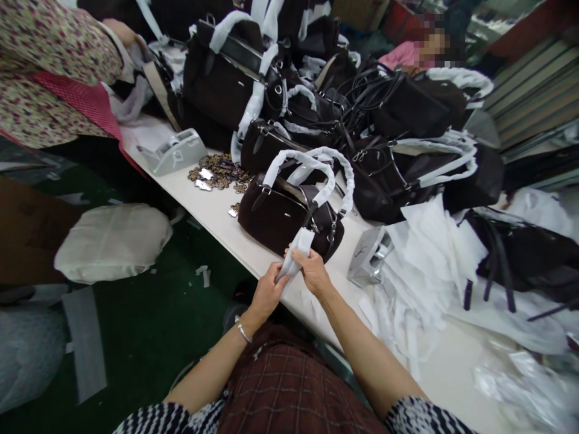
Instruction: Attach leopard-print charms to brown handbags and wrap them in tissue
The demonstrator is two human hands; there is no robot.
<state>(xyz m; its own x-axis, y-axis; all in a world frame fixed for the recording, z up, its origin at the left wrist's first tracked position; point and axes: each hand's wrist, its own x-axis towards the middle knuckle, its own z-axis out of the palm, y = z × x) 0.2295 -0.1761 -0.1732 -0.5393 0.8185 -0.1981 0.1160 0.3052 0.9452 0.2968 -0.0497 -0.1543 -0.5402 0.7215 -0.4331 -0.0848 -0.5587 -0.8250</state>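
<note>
Both hands grip a flat piece of white wrapping paper (302, 241) at the near side of a dark brown handbag (271, 214). My left hand (268, 292) pinches its lower end. Higher up, my right hand (314, 272) closes around its right edge. A dark strap end seems to run from the bag into the top of the paper; what lies inside is hidden. The bag stands upright on the table, its two arched handles (323, 191) wrapped in white.
Several dark handbags (221, 78) crowd the white table (212, 226). Metal-looking charms (217, 172) and a tape dispenser (176, 152) lie left; another dispenser (368, 256) and white paper sheets (434, 259) lie right. A co-worker's sleeve (58, 42) is upper left. A cushioned stool (113, 241) stands below.
</note>
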